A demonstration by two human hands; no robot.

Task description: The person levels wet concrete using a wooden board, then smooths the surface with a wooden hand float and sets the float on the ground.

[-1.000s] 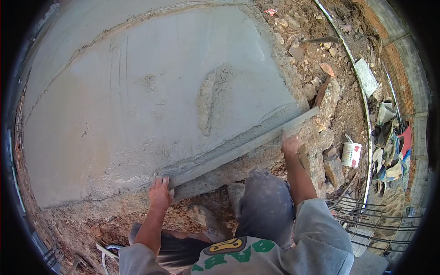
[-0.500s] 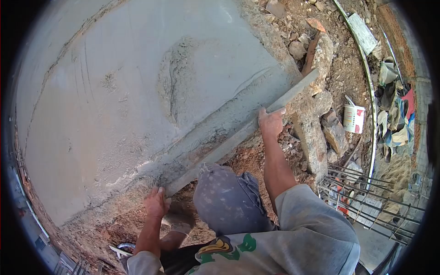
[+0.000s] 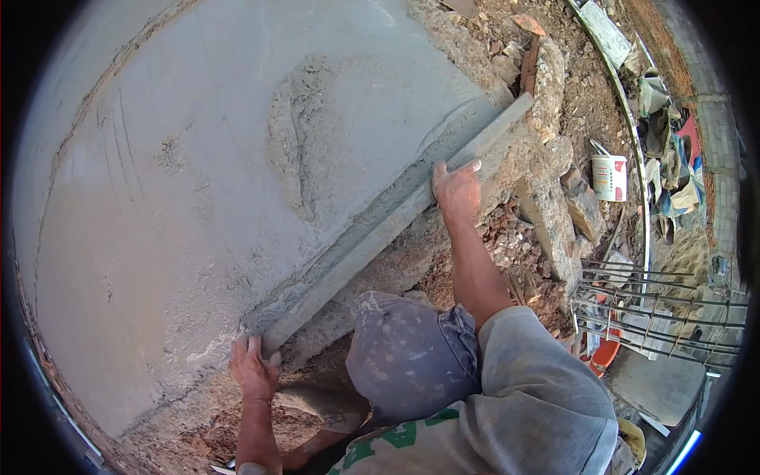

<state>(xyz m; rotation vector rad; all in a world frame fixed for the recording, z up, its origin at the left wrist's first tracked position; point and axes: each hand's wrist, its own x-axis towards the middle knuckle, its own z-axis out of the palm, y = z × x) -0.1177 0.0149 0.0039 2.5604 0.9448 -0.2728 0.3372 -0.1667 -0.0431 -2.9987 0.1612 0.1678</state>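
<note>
A long, cement-coated screed board (image 3: 355, 260) lies aslant along the edge of the wet grey concrete (image 3: 182, 253). My left hand (image 3: 255, 369) grips its lower left end, the thumb toward the board. Farther up, my right hand (image 3: 457, 192) is closed over the board, with its upper end reaching past the hand to the slab's right corner. A ridge of wet concrete (image 3: 384, 190) is heaped along the board's far side. Beyond it, a rough hollow (image 3: 305, 142) breaks the smoother surface.
Rubble and stones (image 3: 554, 198) border the slab on the right. Past them are a white bucket (image 3: 609, 178), a rebar cage (image 3: 657, 309), an orange-red container (image 3: 605, 352) and a heap of cloths and sacks (image 3: 673, 166). My knee (image 3: 412, 356) is bent close behind the board.
Both hands have pulled the board up and left across the concrete edge, pushing wet concrete into a narrower ridge. The view has shifted slightly.
</note>
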